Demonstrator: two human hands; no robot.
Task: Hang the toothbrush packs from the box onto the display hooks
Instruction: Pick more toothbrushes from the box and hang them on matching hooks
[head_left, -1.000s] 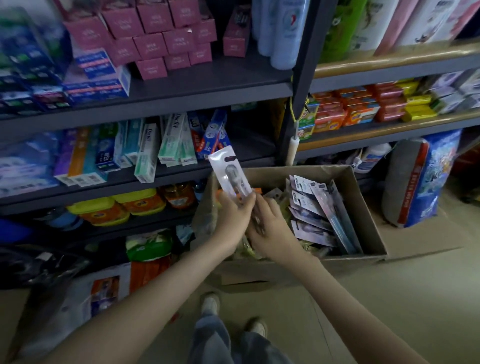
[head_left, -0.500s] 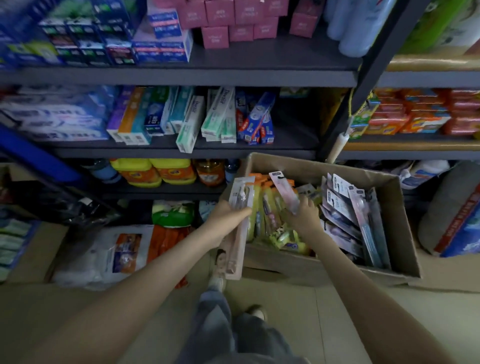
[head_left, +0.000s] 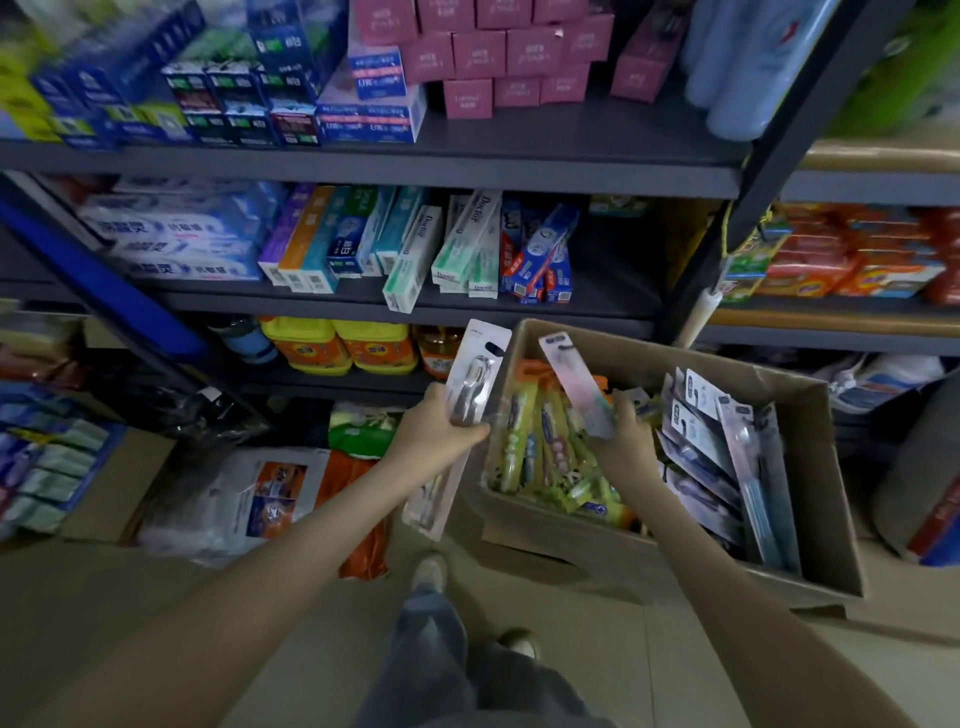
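Packs (head_left: 711, 447) fill the box (head_left: 675, 356) under our fingers; left hand (head_left: 431, 436) grips white pack (head_left: 475, 374), right hand (head_left: 626, 447) pinches pink pack (head_left: 579, 387); none seems hung.

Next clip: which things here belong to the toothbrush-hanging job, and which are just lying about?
Job: left hand gripping a toothbrush pack; right hand gripping a second pack; cardboard box; spare packs inside it.
Lying about: toothpaste cartons; pink boxes; yellow tubs; white bag on the floor.
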